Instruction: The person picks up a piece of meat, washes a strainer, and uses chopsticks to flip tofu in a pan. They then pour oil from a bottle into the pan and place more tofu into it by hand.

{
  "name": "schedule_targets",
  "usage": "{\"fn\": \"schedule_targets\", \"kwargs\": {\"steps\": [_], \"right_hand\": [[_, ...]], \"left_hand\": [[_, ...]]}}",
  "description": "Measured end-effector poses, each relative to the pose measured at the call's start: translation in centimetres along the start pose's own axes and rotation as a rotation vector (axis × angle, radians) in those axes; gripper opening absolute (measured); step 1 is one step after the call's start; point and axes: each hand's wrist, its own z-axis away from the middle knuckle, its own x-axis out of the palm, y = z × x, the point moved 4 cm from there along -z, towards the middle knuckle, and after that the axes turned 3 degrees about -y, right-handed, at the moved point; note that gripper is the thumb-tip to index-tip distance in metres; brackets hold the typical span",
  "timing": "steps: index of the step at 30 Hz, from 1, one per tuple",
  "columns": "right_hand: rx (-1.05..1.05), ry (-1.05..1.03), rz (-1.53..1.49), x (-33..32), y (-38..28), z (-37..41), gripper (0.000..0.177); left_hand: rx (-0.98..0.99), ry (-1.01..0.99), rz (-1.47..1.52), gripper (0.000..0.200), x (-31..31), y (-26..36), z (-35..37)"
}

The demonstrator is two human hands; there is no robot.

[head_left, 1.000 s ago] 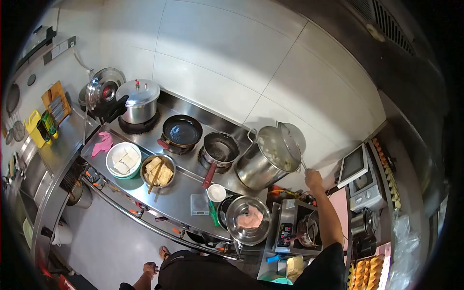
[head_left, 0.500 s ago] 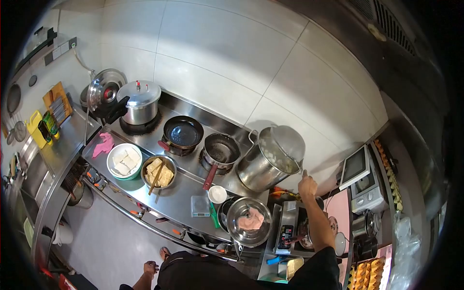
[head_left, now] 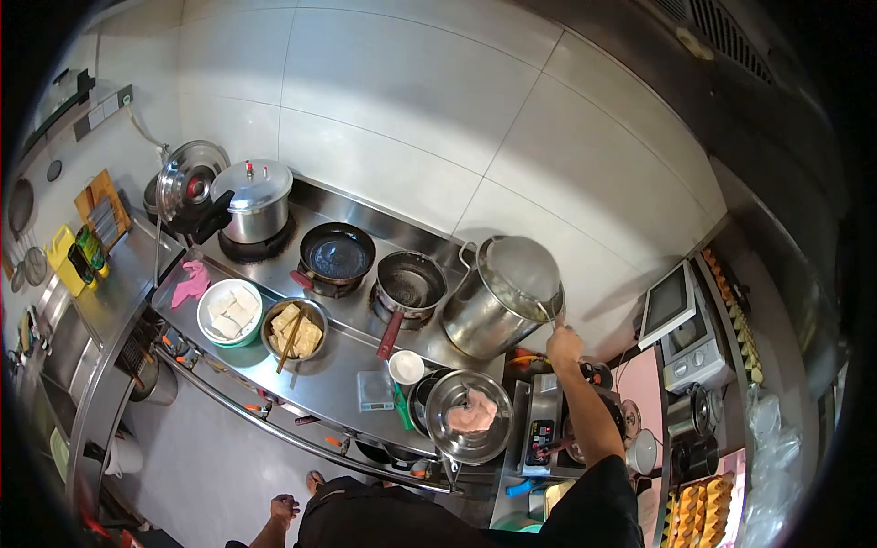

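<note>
My right hand is closed around the handle of a round mesh skimmer, with the arm stretched forward. The skimmer's wide disc lies over the mouth of a tall steel stockpot at the back right of the counter. It covers most of the opening, so the pot's contents are largely hidden. My left hand hangs low beside my body, away from the counter, its fingers loosely bent and somewhat apart with nothing visible in them.
Left of the stockpot stand a saucepan, a frying pan and a pressure cooker. Nearer me are a steel bowl with pink meat, a scale and bowls of white and yellowish blocks. An induction cooker sits below my right arm.
The skimmer has shifted left and now lies more squarely over the stockpot's mouth. My right hand has moved slightly left with it. The whole view has shifted a little; my left hand stays low.
</note>
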Motion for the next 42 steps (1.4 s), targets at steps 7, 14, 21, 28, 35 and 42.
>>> {"fn": "schedule_targets", "kwargs": {"steps": [7, 14, 21, 28, 35, 42], "right_hand": [[0.006, 0.075, -0.132, 0.9, 2.6, 0.7, 0.049], [0.046, -0.328, -1.011, -0.2, 5.4, 0.3, 0.045], [0.176, -0.680, -1.808, -4.3, 6.3, 2.2, 0.037], [0.149, -0.701, -2.041, -4.6, 5.1, 3.0, 0.032], [0.304, -0.701, -2.379, -3.5, 2.1, 2.4, 0.030], [0.038, -0.724, -2.664, -4.9, -1.7, 2.4, 0.040]], "left_hand": [[-0.041, 0.005, -0.095, 0.021, -0.9, -0.8, 0.4], [-0.003, 0.031, -0.028, 0.018, -1.0, 0.2, -0.2], [-0.051, 0.021, -0.022, 0.018, 0.0, 0.2, 0.5], [0.001, 0.057, -0.026, 0.021, -0.1, -0.8, 1.5], [0.060, 0.094, -0.025, 0.020, -0.7, 0.1, 5.1], [0.073, 0.141, 0.056, 0.025, -4.1, -3.0, 6.2]]}}
